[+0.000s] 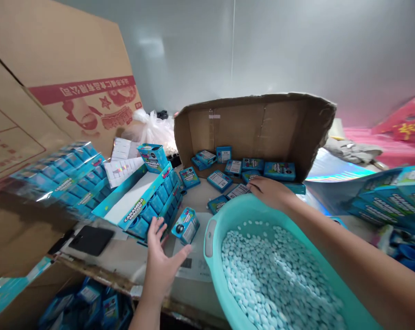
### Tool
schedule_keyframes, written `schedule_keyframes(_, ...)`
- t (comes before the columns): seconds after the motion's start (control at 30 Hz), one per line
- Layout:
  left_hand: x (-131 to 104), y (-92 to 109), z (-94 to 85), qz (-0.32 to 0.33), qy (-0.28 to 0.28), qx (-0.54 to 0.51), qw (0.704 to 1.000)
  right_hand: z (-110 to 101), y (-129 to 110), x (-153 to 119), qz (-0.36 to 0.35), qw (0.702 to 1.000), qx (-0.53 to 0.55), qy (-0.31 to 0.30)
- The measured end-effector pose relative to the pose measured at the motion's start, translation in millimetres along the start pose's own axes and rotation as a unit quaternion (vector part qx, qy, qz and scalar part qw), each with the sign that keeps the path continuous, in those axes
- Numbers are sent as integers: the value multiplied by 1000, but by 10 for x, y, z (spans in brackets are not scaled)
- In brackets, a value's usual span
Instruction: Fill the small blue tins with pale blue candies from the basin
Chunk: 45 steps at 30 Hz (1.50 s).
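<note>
My left hand [161, 256] is open, thumb and fingers spread, just left of a small blue candy box [186, 225] that stands on the table. Behind its fingertips is a display carton [135, 215] labelled "Caramelo Macizo", with an open white top compartment, blue packs along its side and one small box at its far end. My right hand [271, 191] reaches over a turquoise basin [216, 270] to a group of small blue boxes [220, 180]. Its fingertips touch or nearly touch those boxes, and the basin rim partly hides them. Many pale blue candies [262, 275] lie in the basin.
A cut cardboard box [255, 123] stands behind the loose boxes. Plastic-wrapped cartons [69, 178] lean at left before a large carton [73, 59]. A black phone-like slab [91, 240] lies near the table edge. More blue cartons [393, 197] are at right.
</note>
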<state>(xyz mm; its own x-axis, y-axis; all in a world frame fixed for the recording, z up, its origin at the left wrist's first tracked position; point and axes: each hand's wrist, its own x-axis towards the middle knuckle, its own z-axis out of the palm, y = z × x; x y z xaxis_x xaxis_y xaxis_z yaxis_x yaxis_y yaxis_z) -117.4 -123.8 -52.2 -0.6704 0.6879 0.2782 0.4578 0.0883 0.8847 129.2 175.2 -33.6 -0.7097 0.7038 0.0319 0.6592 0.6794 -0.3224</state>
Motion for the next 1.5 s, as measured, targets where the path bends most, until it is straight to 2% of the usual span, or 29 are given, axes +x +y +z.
schedule_keyframes(0.07,-30,-167,46,-33,-45,-6,998,-21,-12,-12,4,1000,-1,2)
schedule_keyframes(0.17,-50,-252,202,-69,-61,-16,996,-56,-33,-40,9,1000,1,4)
schedule_keyframes(0.23,-34,-195,270,-85,-48,-10,995,-74,-46,-61,14,1000,5,5)
schedule_keyframes(0.3,-8,-43,267,-66,-5,13,998,-86,-56,-74,18,1000,5,6)
schedule_keyframes(0.33,7,65,242,-24,7,33,999,-89,-59,-76,20,1000,5,7)
schedule_keyframes(0.37,24,186,208,49,15,64,997,-92,-61,-74,21,1000,3,7)
schedule_keyframes(0.4,43,312,172,150,-13,110,982,-93,-61,-70,22,1000,1,6)
schedule_keyframes(0.43,63,436,140,271,-68,152,948,-95,-59,-63,22,1000,-1,4)
schedule_keyframes(0.47,82,548,119,373,-118,199,899,-97,-56,-57,21,1000,-3,0)
schedule_keyframes(0.5,99,642,110,436,-152,240,854,-99,-51,-53,19,1000,-5,-3)
schedule_keyframes(0.53,113,713,115,477,-171,269,819,-102,-46,-51,18,1000,-7,-6)
schedule_keyframes(0.57,123,759,130,495,-177,290,799,-106,-41,-52,15,1000,-7,-8)
schedule_keyframes(0.6,129,781,154,499,-177,301,793,-110,-37,-55,14,1000,-7,-9)
schedule_keyframes(0.73,133,691,235,477,-163,315,804,-125,-30,-64,14,1000,3,-8)
schedule_keyframes(0.87,151,531,220,456,-139,316,820,-130,-23,-43,18,1000,20,-15)
schedule_keyframes(0.93,145,462,199,442,-127,300,836,-125,-11,-29,21,999,26,-16)
schedule_keyframes(1.0,114,388,189,401,-115,269,868,-114,5,-17,23,999,30,-16)
schedule_keyframes(1.07,65,298,201,308,-84,230,919,-101,20,-8,25,999,33,-17)
schedule_keyframes(1.13,16,186,231,160,-28,199,966,-90,31,-2,27,999,35,-19)
schedule_keyframes(1.2,-17,57,264,14,5,168,986,-84,36,1,28,999,38,-22)
schedule_keyframes(1.27,-31,-67,279,-63,-1,142,988,-83,38,1,27,998,44,-23)
schedule_keyframes(1.33,-38,-131,261,-81,-13,129,988,-86,37,-3,28,998,50,-21)
schedule_keyframes(1.4,-62,-66,212,-62,13,144,988,-90,34,-7,30,998,57,-19)
schedule_keyframes(1.47,-134,172,161,37,68,180,981,-95,29,-11,32,997,63,-18)
schedule_keyframes(1.5,-192,348,151,132,95,206,965,-98,27,-12,32,997,67,-19)
